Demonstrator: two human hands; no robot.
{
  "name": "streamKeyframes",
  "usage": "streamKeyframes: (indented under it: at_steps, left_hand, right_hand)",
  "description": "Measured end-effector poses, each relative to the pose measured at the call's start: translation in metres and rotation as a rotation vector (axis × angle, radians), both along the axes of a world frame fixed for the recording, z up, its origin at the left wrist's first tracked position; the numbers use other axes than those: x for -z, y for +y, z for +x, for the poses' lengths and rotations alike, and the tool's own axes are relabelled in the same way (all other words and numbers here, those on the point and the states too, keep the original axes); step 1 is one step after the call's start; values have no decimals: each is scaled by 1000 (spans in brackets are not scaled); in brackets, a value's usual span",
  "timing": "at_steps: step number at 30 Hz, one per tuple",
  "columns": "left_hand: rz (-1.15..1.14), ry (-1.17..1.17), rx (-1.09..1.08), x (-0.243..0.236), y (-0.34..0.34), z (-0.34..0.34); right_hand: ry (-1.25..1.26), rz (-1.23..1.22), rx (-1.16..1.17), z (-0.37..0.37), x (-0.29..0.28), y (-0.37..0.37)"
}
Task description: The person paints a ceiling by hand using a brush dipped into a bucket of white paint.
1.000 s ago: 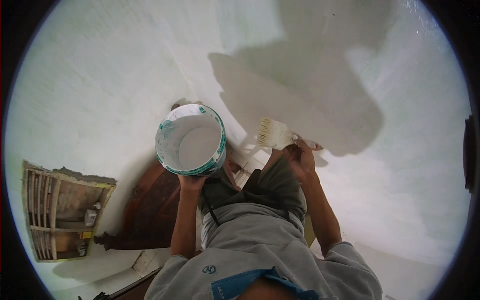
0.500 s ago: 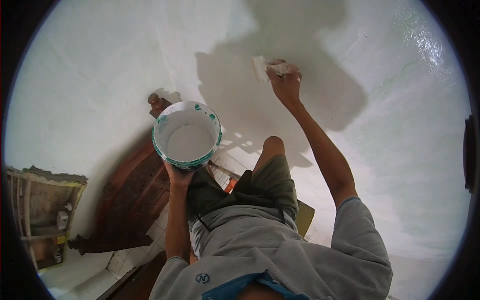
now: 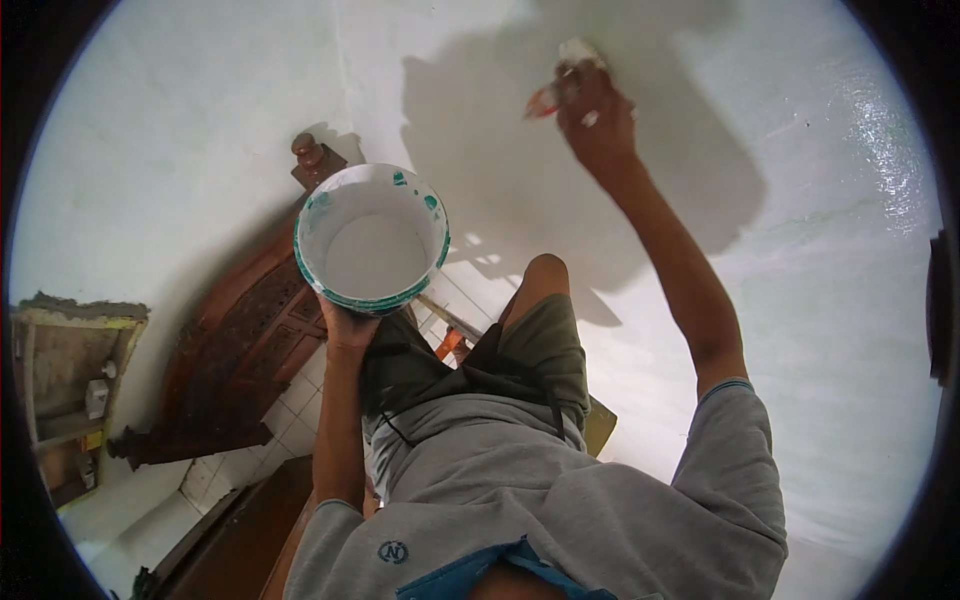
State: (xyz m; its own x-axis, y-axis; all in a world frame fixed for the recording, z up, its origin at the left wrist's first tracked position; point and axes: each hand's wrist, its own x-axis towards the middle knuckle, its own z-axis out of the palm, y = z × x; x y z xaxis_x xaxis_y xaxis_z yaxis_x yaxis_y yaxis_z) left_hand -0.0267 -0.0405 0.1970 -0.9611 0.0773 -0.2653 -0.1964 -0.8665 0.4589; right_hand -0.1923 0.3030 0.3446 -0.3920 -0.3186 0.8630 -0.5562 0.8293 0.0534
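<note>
My left hand [image 3: 350,325] is closed around the underside of a white paint bucket [image 3: 433,205], whose rim is marked with green. White paint [image 3: 375,257] fills its lower part. Up at the pale wall [image 3: 700,60], my right hand [image 3: 597,112] grips a paintbrush [image 3: 578,50]. Its bristles point up toward the wall, and a reddish handle end sticks out on the left of the hand. Slight blur and the hand hide part of the brush, so whether the bristles touch the wall cannot be made out.
Left of the bucket stands a carved dark wooden bed end [image 3: 240,340] with a knobbed post. A recessed shelf [image 3: 75,380] with small items is at far left. White floor tiles [image 3: 297,425] and a brown wooden piece of furniture [image 3: 240,525] lie below.
My right hand has moved up and slightly right with the paintbrush, turning its bristles from leftward to upward. The bucket in my left hand is shifted slightly left and up in view.
</note>
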Motion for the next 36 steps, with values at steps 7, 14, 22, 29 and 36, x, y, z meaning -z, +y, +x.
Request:
streamKeyframes:
  at_steps: [7, 14, 22, 29, 36]
  left_hand:
    - [-88, -29, -21, -3, 0, -1]
    - [-43, -48, -9, -4, -1, -1]
    - [-35, -46, -7, -5, 3, -1]
    - [-85, -62, -37, -12, 4, -1]
    - [-94, -98, -51, -13, 8, 2]
  right_hand:
    - [-426, 193, 162, -7, 78, -44]
    - [23, 156, 249, -45, -17, -3]
    - [66, 324, 302, -25, -21, -16]
    - [-515, 389, 163, -40, 70, -53]
    - [455, 215, 225, -100, -37, -11]
